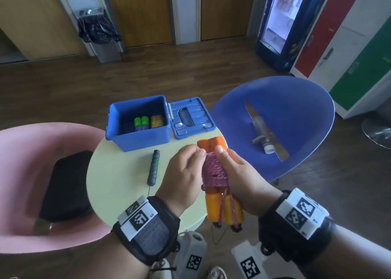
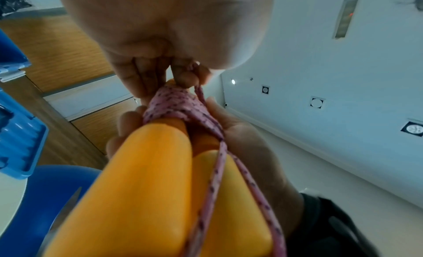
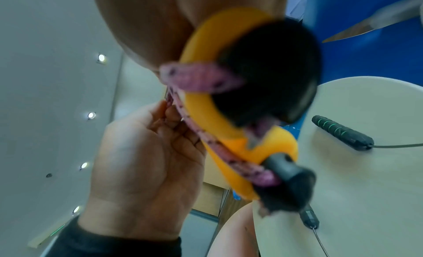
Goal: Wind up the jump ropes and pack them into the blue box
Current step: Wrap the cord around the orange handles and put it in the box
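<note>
Hands meet over the near right edge of the round table (image 1: 118,172), both working one jump rope. The right hand (image 1: 237,172) is wrapped around the orange handles (image 1: 213,206), its thumb pressed on top of the pink cord (image 1: 214,171) wound about their middle. The left hand (image 1: 186,168) pinches a strand of that cord between thumb and forefinger at the upper end of the winding; the left wrist view shows the fingertips (image 2: 186,80) closed on the strand. Two loose pink strands run down along the handles toward their black end caps.

At the table's far edge stands the blue box (image 1: 138,139), open, with its lid (image 1: 191,117) lying flat just beside it on the right. Inside lie a wound rope with green handles (image 1: 141,121) and a yellowish wound bundle (image 1: 157,121). Near the table's middle lies a dark handle with green rings (image 1: 154,167), a thin cable leaving its near end. A pink chair (image 1: 31,151) stands left, a blue chair (image 1: 296,100) right.
</note>
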Demonstrator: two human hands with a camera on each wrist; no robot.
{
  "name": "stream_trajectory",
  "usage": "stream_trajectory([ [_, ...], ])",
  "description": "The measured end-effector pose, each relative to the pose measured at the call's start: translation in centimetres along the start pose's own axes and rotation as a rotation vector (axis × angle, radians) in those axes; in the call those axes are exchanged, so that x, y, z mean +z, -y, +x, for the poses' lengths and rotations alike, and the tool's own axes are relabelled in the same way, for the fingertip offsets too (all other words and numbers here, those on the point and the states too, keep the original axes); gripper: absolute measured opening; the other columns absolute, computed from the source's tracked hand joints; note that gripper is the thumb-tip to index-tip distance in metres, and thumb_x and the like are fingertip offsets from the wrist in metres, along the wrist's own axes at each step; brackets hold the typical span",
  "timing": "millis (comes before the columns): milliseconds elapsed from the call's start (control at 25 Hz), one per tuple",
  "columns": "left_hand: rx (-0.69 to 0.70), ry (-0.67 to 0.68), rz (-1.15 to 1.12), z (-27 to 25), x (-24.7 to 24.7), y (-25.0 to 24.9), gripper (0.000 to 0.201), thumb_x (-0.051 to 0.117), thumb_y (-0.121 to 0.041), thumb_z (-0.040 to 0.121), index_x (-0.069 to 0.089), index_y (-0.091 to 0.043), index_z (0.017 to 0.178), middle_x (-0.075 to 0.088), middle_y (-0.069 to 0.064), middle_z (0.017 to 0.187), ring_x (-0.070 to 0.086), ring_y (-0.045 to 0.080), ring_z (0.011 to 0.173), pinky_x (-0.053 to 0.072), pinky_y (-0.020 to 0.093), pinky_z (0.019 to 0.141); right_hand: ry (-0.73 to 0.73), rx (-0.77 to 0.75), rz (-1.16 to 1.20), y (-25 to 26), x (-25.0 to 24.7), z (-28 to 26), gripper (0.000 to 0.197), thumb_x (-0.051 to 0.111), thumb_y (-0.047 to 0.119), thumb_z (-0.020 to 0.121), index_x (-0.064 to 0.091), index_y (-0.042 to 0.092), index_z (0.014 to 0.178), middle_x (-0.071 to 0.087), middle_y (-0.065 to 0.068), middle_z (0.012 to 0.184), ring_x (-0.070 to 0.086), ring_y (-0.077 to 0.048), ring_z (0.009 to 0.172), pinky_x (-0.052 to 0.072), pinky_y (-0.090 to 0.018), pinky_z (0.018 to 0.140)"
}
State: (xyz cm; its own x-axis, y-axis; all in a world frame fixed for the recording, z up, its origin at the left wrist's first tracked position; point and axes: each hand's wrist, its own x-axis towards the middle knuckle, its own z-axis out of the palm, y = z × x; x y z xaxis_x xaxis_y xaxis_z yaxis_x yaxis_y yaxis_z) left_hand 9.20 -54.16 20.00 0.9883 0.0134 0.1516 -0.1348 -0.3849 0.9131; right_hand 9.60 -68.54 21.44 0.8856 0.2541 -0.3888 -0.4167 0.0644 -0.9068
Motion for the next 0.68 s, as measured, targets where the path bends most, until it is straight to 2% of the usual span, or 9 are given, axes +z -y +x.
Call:
stream_trajectory([
  [80,0.018,0.001,0.008,0.1,-0.6,-0.5,0.035,0.047,-0.034,0.092,0.052,-0.005,0.073,0.047,-0.005,0.061,0.043,0.004,0.058,0.037,0.02,0.056,0.017,-0.002,-0.039,0.8,0.1,-0.1,0.049,0.052,0.053,0.091,0.056,0.01,0.115,0.065,-0.03,0.108,0.07,-0.038,0.08,0.056,-0.06,0.084],
  [160,0.047,-0.012,0.032,0.2,-1.4,-1.0,0.031,0.055,-0.031,0.095,0.054,-0.008,0.074,0.05,-0.008,0.06,0.046,0.004,0.057,0.038,0.018,0.056,0.068,0.029,-0.049,1.7,-0.2,0.0,0.043,0.049,0.047,0.098,0.056,0.009,0.116,0.064,-0.032,0.109,0.069,-0.038,0.078,0.058,-0.055,0.08],
  [240,0.137,-0.015,0.139,0.2,-2.2,-1.3,0.026,0.059,-0.027,0.097,0.054,-0.013,0.075,0.049,-0.011,0.057,0.048,0.006,0.055,0.037,0.015,0.054,0.132,0.089,-0.062,2.5,-0.5,0.0,0.043,0.049,0.046,0.1,0.055,0.009,0.119,0.065,-0.031,0.109,0.069,-0.039,0.08,0.06,-0.051,0.079],
  [400,0.252,-0.035,0.276,0.3,-3.2,-1.5,0.028,0.056,-0.036,0.094,0.05,-0.017,0.076,0.045,-0.007,0.055,0.044,0.013,0.05,0.033,0.02,0.05,0.198,0.157,-0.024,3.1,-0.5,-0.3,0.044,0.049,0.042,0.101,0.054,0.004,0.123,0.066,-0.026,0.099,0.068,-0.04,0.081,0.059,-0.049,0.077],
  [560,0.206,-0.085,0.248,0.0,-2.8,-1.7,0.031,0.054,-0.038,0.093,0.048,-0.016,0.073,0.044,-0.01,0.053,0.046,0.009,0.051,0.034,0.019,0.05,0.199,0.13,-0.126,3.1,-0.6,-0.1,0.043,0.051,0.046,0.099,0.054,0.01,0.122,0.069,-0.022,0.104,0.071,-0.042,0.09,0.057,-0.055,0.087],
  [680,0.101,-0.09,0.184,0.2,-2.5,-1.5,0.028,0.06,-0.039,0.092,0.048,-0.021,0.074,0.05,-0.012,0.058,0.048,0.006,0.055,0.039,0.021,0.055,0.131,0.021,-0.209,3.0,-0.4,-0.2,0.037,0.052,0.044,0.1,0.056,0.012,0.117,0.07,-0.021,0.102,0.072,-0.041,0.09,0.057,-0.058,0.085],
])
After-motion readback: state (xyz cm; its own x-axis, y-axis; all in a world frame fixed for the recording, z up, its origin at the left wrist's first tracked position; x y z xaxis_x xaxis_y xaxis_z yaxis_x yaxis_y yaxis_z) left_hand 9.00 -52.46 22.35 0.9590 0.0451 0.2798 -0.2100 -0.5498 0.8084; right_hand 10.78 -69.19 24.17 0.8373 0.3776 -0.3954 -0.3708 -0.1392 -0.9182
